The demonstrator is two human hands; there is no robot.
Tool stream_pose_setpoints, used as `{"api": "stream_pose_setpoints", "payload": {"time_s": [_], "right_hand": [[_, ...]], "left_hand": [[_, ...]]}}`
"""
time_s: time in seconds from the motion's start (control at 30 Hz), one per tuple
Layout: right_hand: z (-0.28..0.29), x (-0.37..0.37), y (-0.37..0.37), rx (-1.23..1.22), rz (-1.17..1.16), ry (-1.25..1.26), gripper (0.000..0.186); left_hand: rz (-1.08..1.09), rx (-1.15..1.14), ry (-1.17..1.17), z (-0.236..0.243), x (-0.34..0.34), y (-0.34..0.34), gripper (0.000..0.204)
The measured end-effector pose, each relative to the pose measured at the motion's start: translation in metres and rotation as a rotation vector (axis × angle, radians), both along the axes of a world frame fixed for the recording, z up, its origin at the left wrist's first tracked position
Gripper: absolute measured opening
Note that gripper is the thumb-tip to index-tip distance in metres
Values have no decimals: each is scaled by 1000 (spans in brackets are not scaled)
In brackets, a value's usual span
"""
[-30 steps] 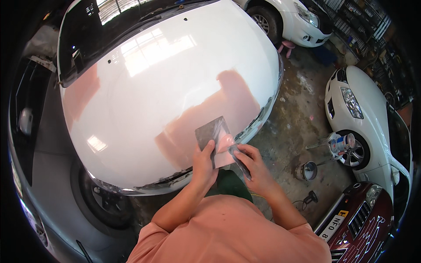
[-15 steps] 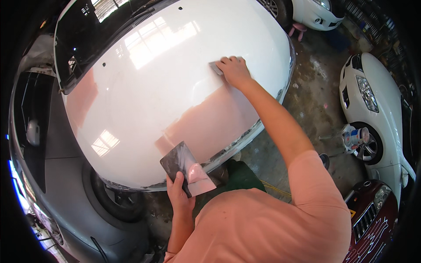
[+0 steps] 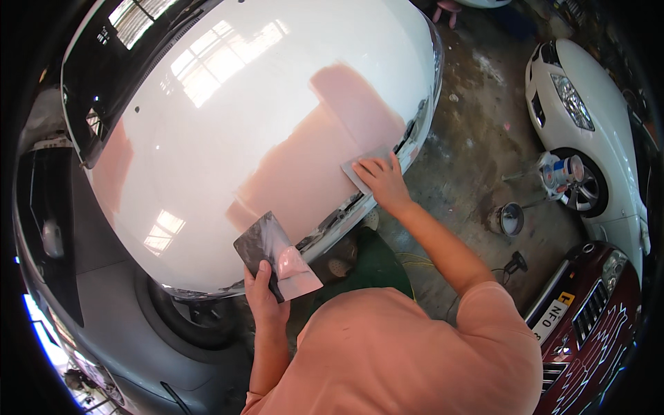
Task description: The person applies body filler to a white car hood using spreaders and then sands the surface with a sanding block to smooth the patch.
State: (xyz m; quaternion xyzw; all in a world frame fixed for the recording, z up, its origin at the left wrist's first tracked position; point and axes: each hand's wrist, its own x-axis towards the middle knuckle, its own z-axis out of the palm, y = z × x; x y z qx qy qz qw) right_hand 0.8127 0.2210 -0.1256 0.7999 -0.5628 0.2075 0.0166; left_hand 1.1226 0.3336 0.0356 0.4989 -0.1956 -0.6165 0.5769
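Observation:
My right hand (image 3: 384, 183) is closed on a flat grey putty spreader (image 3: 354, 171), pressed against the white car hood (image 3: 207, 138) near its front edge. Beneath and beyond it spreads a broad patch of pink body filler (image 3: 297, 173). At the near edge of the hood, my left hand (image 3: 267, 301) grips a dark rectangular mixing board (image 3: 254, 238), thumb on top. A lump of glossy pink putty (image 3: 292, 263) sits on the lighter half of that board. A second pink patch (image 3: 114, 169) lies on the hood's left side, by the windshield.
A grey car (image 3: 111, 290) stands close at left. Across the concrete floor (image 3: 477, 131) at right are a white car (image 3: 591, 104) and a dark red car (image 3: 588, 311). Cans (image 3: 564, 169) and a round container (image 3: 510, 218) sit between them and me.
My right hand has drawn the spreader back toward me to the hood's front edge, and a fresh pink strip shows along its path. The left hand keeps holding the board; the view has shifted.

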Motion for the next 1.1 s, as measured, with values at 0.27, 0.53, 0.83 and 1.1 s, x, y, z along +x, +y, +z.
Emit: {"api": "stream_pose_setpoints", "payload": {"time_s": [0.27, 0.53, 0.83, 1.1], "right_hand": [[-49, 7, 125, 114, -233, -330, 65], [89, 12, 197, 106, -228, -871, 59], [156, 28, 227, 101, 12, -592, 62], [63, 8, 245, 420, -374, -987, 54]], "left_hand": [[-137, 17, 2, -13, 3, 12, 44], [-330, 131, 160, -49, -64, 4, 47], [-449, 131, 283, -7, -119, 13, 40], [-266, -127, 204, 30, -44, -5, 54]]}}
